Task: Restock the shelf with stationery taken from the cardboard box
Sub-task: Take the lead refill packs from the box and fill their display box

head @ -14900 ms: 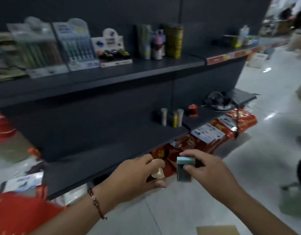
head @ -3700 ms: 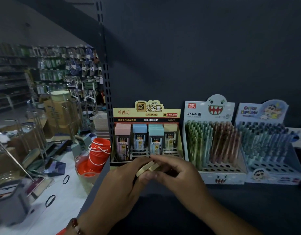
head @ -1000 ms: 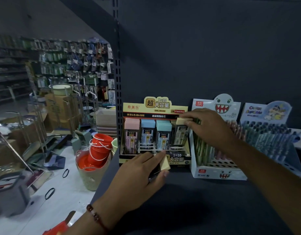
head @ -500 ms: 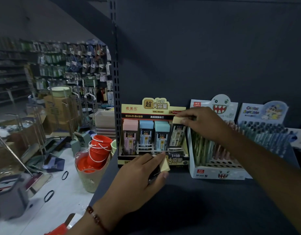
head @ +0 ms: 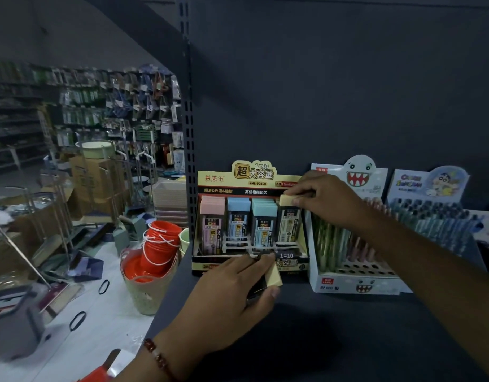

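Here, two hands work at a lead-refill display box on the dark shelf.

The right hand (head: 324, 201) pinches the cream cap of a yellow-capped lead case (head: 288, 219) standing in the rightmost slot of the display box (head: 250, 186), beside blue, teal and pink-capped cases. The left hand (head: 232, 295), a beaded bracelet (head: 158, 358) on its wrist, has its fingers (head: 265, 259) curled round a second cream case (head: 273, 275), held just in front of the box's lower edge above the shelf (head: 334, 340). A ghost-faced pen display (head: 353, 235) stands just right of the box.
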The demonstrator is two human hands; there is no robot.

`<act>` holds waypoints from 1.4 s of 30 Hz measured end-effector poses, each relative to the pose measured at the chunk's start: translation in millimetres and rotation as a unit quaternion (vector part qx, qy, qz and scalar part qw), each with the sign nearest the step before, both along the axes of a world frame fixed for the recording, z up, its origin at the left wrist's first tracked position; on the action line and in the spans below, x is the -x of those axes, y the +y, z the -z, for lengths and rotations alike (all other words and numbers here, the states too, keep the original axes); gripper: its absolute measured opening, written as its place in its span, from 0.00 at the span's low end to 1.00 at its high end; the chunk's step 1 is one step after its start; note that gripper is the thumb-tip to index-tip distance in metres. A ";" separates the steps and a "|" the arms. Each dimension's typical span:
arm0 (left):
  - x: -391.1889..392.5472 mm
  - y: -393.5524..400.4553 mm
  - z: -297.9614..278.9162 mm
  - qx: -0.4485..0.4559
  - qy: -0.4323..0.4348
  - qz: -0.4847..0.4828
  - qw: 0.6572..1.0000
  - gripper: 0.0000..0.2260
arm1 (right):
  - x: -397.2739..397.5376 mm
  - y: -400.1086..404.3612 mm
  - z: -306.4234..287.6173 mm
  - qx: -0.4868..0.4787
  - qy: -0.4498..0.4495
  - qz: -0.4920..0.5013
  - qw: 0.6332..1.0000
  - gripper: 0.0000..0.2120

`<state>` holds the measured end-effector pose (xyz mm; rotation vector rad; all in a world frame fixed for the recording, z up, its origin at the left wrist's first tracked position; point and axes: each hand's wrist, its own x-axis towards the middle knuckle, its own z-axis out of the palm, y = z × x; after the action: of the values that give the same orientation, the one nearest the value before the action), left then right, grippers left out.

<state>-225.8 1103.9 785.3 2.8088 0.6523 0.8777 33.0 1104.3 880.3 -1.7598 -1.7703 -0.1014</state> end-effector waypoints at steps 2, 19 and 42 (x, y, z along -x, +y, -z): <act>-1.0 -0.8 -0.6 -0.001 0.002 0.007 1.000 0.28 | 1.4 2.7 -1.8 0.012 -0.021 0.009 1.000 0.10; 0.8 1.5 0.2 -0.002 0.000 0.013 1.000 0.27 | 16.9 3.2 2.4 0.067 -0.201 0.085 0.974 0.12; -2.9 5.2 7.0 -0.057 -0.038 -0.009 0.998 0.27 | 63.8 -87.6 90.2 0.045 0.261 -0.113 0.958 0.20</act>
<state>-222.9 1109.1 778.3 2.8559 0.6375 1.0524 -30.8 1016.7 790.1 -1.4540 -1.5772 0.5023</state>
